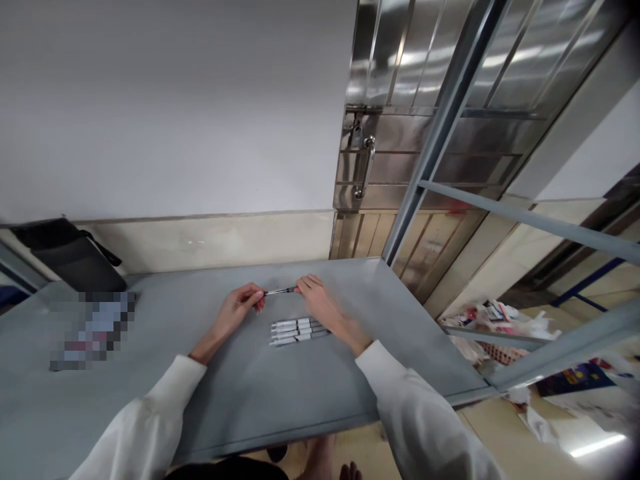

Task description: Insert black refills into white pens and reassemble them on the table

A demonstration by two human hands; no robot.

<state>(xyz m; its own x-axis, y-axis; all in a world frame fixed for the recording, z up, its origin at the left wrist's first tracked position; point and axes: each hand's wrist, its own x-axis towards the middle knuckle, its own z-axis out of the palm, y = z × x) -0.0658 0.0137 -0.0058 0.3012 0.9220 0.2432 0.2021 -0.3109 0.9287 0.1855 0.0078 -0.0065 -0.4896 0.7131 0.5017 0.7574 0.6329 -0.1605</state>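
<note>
A slim dark pen (pixel 279 291) is stretched level between my two hands, above the grey metal tabletop (pixel 240 407). My left hand (pixel 244 301) pinches its left end between thumb and fingers. The other end is in the closed fingers of my right hand (pixel 314 295), which hide that tip. Just below, several white and grey pens (pixel 295 331) lie side by side in a neat row. My right wrist and forearm cover part of their right ends.
A black pouch with a strap (pixel 75 253) stands at the back left, beside a blurred-out flat object (pixel 95 333). Grey frame posts (pixel 445 120) rise at the right edge. Beyond them are a metal door (pixel 385 160) and plastic bags (pixel 520 323) down low.
</note>
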